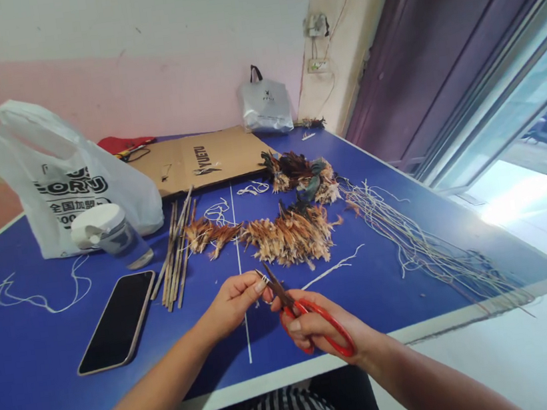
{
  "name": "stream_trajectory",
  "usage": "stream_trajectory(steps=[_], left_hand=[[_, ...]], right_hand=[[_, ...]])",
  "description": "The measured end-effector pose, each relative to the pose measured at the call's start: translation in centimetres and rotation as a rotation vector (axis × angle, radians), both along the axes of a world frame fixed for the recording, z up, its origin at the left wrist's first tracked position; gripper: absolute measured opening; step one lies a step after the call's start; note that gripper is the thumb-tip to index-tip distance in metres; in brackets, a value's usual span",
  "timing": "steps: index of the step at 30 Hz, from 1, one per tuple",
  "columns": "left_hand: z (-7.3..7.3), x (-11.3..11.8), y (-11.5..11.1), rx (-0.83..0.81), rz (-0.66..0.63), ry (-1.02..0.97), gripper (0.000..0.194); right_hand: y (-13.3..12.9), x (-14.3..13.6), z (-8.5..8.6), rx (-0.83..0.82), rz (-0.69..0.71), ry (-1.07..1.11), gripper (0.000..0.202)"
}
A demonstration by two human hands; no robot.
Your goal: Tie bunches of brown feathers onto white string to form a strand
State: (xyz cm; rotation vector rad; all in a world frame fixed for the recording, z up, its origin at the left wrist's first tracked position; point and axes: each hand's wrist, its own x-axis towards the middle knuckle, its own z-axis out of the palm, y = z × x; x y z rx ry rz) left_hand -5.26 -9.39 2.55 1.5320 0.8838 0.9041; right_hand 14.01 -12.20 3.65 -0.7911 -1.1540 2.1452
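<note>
My right hand grips a pair of scissors with red handles. Their dark blades are parted and point up and left, reaching my left fingertips. My left hand is closed in a pinch beside the blades. A little white, like string, shows at its fingertips, but what it holds is too small to make out. Just beyond both hands lies a row of brown and tan feathers, with a darker feather bunch behind. A loose white string rests to the right of the scissors' tips.
Thin sticks, a phone, a clear lidded cup and a white plastic bag are on the left. Many long strings spread along the right of the blue table. A cardboard sheet and silver bag lie behind.
</note>
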Motion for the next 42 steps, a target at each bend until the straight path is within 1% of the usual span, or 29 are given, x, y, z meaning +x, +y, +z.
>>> stream_trajectory(steps=[5,9,14,16,19,24,28,31,33,35,37,40,42], left_hand=[[-0.2,-0.1,-0.1,0.015,0.016,-0.007,0.035],[-0.1,-0.3,-0.1,0.066,0.014,0.035,0.035],[0.3,-0.7,-0.2,0.137,-0.035,0.072,0.033],[0.3,-0.8,-0.1,0.159,-0.062,0.089,0.033],[0.1,-0.9,0.0,0.190,-0.085,0.078,0.033],[0.2,-1.0,0.0,0.199,-0.071,0.069,0.030],[0.6,-1.2,0.0,0.205,-0.073,0.080,0.030],[0.6,-1.3,0.0,0.243,-0.088,0.097,0.030],[0.5,-1.4,0.0,0.265,-0.088,0.103,0.030],[0.4,-1.4,0.0,0.265,-0.077,0.108,0.029],[0.3,-1.4,-0.1,0.247,-0.077,0.109,0.029],[0.2,-1.4,-0.1,0.228,-0.079,0.111,0.030],[0.1,-1.5,-0.1,0.234,-0.077,0.115,0.030]], right_hand=[[-0.4,-1.0,-0.2,-0.067,-0.034,0.109,0.026],[-0.9,-1.5,-0.7,-0.112,-0.037,0.077,0.029],[-1.0,-1.4,-0.6,-0.052,-0.023,0.017,0.027],[-0.8,-1.4,-0.5,-0.043,-0.014,0.048,0.027],[-0.5,-1.5,-0.7,-0.071,-0.009,0.111,0.027],[-0.6,-1.6,-0.9,-0.112,-0.007,0.058,0.025],[-0.7,-1.8,-0.8,-0.056,-0.012,0.018,0.026],[-0.4,-2.1,-0.9,-0.033,-0.014,0.062,0.027],[-0.3,-2.2,-1.0,-0.076,-0.010,0.081,0.026],[-0.2,-2.1,-1.3,-0.120,0.001,0.059,0.026],[-0.3,-2.0,-1.5,-0.129,0.000,0.021,0.026],[-0.3,-1.8,-1.7,-0.080,0.010,-0.015,0.027],[-0.2,-1.8,-1.6,-0.059,0.035,0.025,0.031]])
